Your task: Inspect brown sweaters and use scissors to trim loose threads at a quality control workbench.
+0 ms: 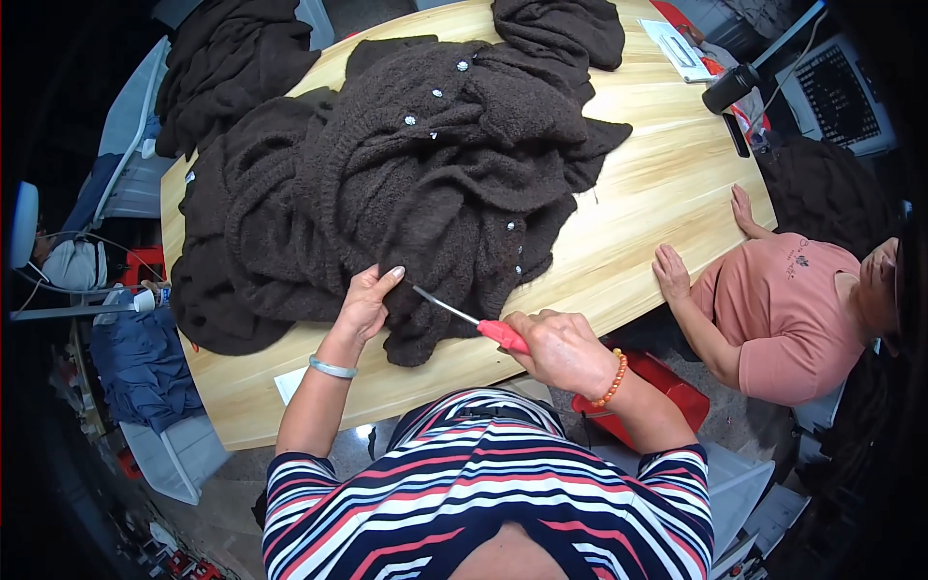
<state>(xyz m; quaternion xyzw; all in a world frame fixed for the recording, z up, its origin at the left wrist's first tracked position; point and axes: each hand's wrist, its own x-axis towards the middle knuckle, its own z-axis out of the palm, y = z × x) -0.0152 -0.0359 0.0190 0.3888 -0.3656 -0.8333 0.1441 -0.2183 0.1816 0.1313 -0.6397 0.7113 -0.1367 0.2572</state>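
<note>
A heap of dark brown knitted garments (377, 174) with shiny round buttons lies across the table in front of me. At the near edge of this heap my left hand (365, 302) pinches a fold of the knit between thumb and fingers. In my right hand (561, 353) is a red-handled tool that looks like scissors (498, 333). Its narrow metal blade slants to the left, the tip close to the fabric by my left thumb. My fingers cover part of the handle, and I cannot tell whether the blades are apart.
The light wood table (619, 261) carries another brown garment pile (570, 34) at the back. A person in a pink shirt (783, 319) sits at the right, both hands by the table edge. A black bottle (731, 89) stands far right; a blue cloth bin (145, 372) is left.
</note>
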